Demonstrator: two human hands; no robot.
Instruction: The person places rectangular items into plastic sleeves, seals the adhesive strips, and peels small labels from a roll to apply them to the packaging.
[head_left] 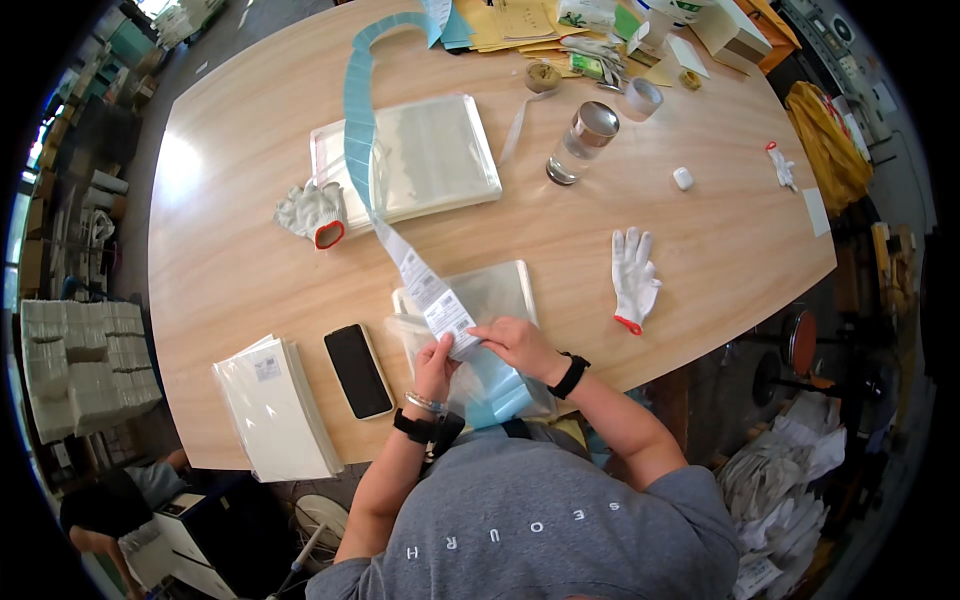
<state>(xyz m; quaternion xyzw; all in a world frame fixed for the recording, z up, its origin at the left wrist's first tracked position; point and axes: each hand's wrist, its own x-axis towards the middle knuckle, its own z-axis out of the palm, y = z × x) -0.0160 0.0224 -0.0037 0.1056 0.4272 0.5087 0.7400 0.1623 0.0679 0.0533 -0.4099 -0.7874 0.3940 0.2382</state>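
Observation:
A long strip of white printed labels (422,283) on light-blue backing runs down from the far edge of the table to my hands. My left hand (434,370) pinches its near end between thumb and fingers. At the same end, my right hand (522,346) has its fingers closed on the right edge of a label; whether that label is lifted cannot be seen. Bare blue backing (500,396) hangs below my hands toward my lap. Under them lie clear plastic bags (508,285), partly hidden by the strip and my hands.
A stack of clear bags (435,150) lies farther back, beside a grey glove (312,212). A black phone (358,371) and a pile of white packets (278,410) are at left. Rightward are a white glove (633,275), a glass tumbler (582,145) and a tape roll (643,97).

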